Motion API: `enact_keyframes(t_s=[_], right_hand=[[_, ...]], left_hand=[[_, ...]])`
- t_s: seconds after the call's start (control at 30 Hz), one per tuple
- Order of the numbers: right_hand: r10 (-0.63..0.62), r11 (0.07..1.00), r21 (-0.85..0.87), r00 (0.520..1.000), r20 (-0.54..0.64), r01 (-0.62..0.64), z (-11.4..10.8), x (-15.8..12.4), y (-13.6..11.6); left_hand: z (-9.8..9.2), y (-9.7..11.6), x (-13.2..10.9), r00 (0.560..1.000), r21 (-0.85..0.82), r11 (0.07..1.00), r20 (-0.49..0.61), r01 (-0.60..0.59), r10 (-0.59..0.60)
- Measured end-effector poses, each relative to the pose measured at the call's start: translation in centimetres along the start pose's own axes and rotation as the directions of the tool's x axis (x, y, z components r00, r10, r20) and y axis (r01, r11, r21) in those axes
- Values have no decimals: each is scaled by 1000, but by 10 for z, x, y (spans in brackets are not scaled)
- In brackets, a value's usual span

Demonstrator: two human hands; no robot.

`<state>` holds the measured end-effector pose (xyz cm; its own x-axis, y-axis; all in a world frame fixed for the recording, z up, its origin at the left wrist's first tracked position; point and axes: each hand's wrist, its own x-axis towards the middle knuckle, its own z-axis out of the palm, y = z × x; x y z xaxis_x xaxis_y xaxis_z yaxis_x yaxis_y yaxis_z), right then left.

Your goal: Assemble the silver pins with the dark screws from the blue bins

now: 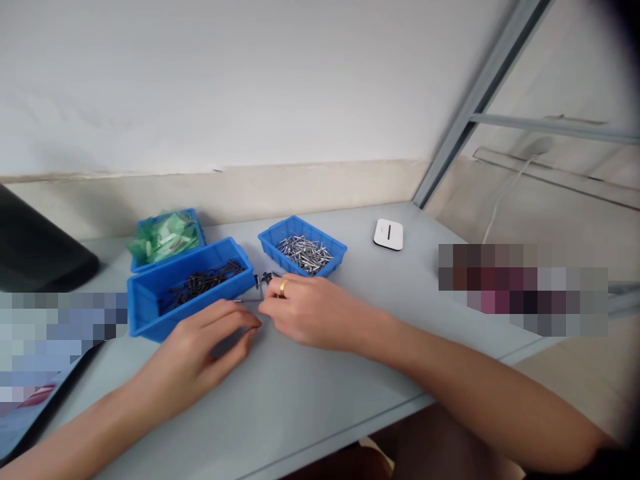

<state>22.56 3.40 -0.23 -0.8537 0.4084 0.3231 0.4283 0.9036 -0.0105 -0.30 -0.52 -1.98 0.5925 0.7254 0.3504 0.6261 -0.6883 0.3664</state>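
Observation:
Both my hands rest on the grey table point(320, 373), fingertips meeting in front of the blue bins. My left hand point(200, 353) is curled in a pinch, its fingertips close to a thin silver nail point(247, 301) lying between the hands. My right hand point(305, 310), with a gold ring, has its fingers pressed together over a few small black screws point(267, 277) on the table. What each pinch holds is too small to make out. A large blue bin point(145, 300) of black screws sits just behind my left hand.
A smaller blue bin point(330, 257) holds silver nails behind my right hand. A third blue bin point(193, 217) at the back left holds green plastic bags. A white device point(389, 235) lies at the back right. A black object point(35, 247) stands far left. The table edge runs along the front.

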Motion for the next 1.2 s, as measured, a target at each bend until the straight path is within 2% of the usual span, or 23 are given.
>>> enact_keyframes(t_s=[0.1, 0.17, 0.27, 0.33, 0.5, 0.7, 0.83, 1.0, 1.1, 1.17, 1.2], right_hand=[[8, 1000, 13, 997, -78, -7, -1, 1, -2], [-13, 999, 33, 992, -129, 17, -1, 2, -4], [-40, 996, 76, 983, -180, 54, 1, 2, -7], [-42, 991, 121, 982, -185, 65, 3, 2, -8], [-25, 968, 246, 991, -135, 58, 3, 4, -7], [2, 951, 308, 995, -97, 28, -3, 5, -3], [2, 958, 284, 997, -80, 21, -5, 5, -5], [-21, 970, 239, 996, -83, 40, -4, 4, -6], [14, 961, 275, 998, -67, 5, -7, 3, -6], [46, 935, 352, 999, 10, -47, -11, 2, -5], [48, 913, 399, 995, 92, -81, -13, 2, -5]], left_hand=[[3, 0, -1, 996, -52, 997, 82, 50, -46], [5, 1, 0, 990, -87, 990, 99, 109, -101], [5, 3, 1, 983, -128, 975, 40, 184, -180], [3, 4, 2, 984, -149, 974, -3, 173, -176], [-4, 4, 5, 988, -179, 976, -71, 126, -140], [-9, 2, 8, 966, -341, 918, -84, 204, -245], [-10, 4, 9, 954, -456, 852, -22, 257, -299], [-9, 3, 8, 948, -475, 830, 33, 293, -315], [-7, -1, 6, 928, -479, 803, 75, 355, -366], [-8, -2, 5, 905, -476, 786, 55, 395, -422], [-8, -2, 5, 895, -474, 783, 28, 403, -444]])
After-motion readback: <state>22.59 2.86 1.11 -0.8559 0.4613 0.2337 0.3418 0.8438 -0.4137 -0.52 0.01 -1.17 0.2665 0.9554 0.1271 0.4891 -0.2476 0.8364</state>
